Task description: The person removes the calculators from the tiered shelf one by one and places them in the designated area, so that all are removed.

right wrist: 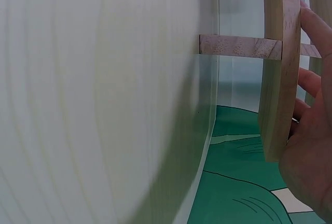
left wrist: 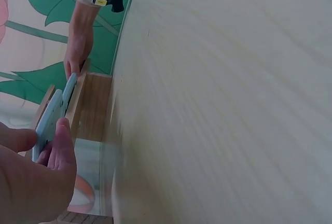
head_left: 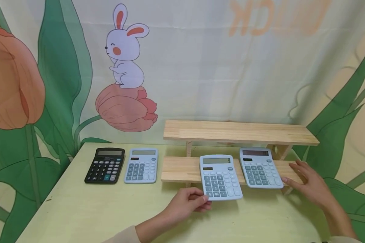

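Note:
My left hand (head_left: pixel 187 204) pinches the lower left corner of a light blue calculator (head_left: pixel 221 177) with grey keys, thumb on its face and fingers behind. The calculator is tilted up in front of the lower shelf board, its display lit. To its right a second light blue calculator (head_left: pixel 260 167) leans on the same board. My right hand (head_left: pixel 311 184) lies at the board's right end, fingers spread loosely on the wood and thumb tip close by that calculator's lower right corner. In the right wrist view, the right hand's fingers (right wrist: pixel 309 81) lie along the board's edge.
A two-tier wooden shelf (head_left: pixel 240 131) stands at the back of the pale green table (head_left: pixel 88 216). Left of it lie a black calculator (head_left: pixel 105 165) and another light blue calculator (head_left: pixel 141 165). Behind hangs a printed curtain (head_left: pixel 194 67) with a rabbit and tulips.

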Demonstrator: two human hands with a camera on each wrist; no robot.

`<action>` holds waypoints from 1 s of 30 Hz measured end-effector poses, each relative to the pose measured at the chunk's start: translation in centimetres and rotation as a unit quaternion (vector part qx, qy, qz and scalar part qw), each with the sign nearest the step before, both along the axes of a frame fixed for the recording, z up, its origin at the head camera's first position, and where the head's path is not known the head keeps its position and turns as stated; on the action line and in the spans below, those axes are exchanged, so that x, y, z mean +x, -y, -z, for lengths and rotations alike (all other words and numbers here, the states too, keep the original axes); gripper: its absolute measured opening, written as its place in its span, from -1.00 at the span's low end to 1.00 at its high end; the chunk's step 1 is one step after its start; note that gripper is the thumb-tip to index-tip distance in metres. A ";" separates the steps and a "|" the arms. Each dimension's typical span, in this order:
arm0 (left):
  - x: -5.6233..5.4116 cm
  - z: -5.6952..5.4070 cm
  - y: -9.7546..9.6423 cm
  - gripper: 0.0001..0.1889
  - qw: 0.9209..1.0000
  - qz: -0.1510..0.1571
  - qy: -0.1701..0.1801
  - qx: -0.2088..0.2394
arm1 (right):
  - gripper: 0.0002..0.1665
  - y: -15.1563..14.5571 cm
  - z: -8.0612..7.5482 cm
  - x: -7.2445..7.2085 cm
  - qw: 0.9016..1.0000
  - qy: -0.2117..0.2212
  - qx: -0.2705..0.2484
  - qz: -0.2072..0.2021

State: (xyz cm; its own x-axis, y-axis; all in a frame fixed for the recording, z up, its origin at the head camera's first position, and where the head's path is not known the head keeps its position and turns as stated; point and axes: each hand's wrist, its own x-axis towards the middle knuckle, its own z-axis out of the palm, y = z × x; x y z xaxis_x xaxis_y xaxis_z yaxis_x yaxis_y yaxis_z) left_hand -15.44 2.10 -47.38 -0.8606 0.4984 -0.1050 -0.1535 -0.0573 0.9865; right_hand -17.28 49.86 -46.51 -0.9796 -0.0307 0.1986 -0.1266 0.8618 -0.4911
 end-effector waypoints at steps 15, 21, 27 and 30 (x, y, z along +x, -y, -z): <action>-1.0 -0.4 -0.6 -0.74 1.000 0.012 0.011 0.001 | -0.02 0.1 -0.3 0.1 1.000 -0.005 0.001 0.001; -1.8 -0.5 -1.1 -0.67 0.999 -0.001 0.030 0.035 | -0.02 0.2 -0.4 0.2 1.000 -0.002 -0.003 -0.002; -2.0 -0.6 -1.4 -0.68 0.998 -0.010 0.035 0.054 | -0.02 0.2 -0.4 0.2 1.000 -0.003 -0.004 0.000; -1.8 -0.5 -1.4 -0.69 0.997 -0.010 0.038 0.068 | -0.02 0.1 -0.3 0.2 1.000 -0.004 -0.002 0.000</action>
State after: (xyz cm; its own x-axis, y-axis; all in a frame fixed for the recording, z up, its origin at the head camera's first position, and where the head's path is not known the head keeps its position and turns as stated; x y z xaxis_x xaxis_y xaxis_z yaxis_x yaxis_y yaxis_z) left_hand -17.24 3.53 -46.92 -0.8624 0.4955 -0.1032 -0.2253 -0.1934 0.9549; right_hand -17.07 49.75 -46.20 -0.9781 -0.0291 0.2062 -0.1297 0.8598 -0.4939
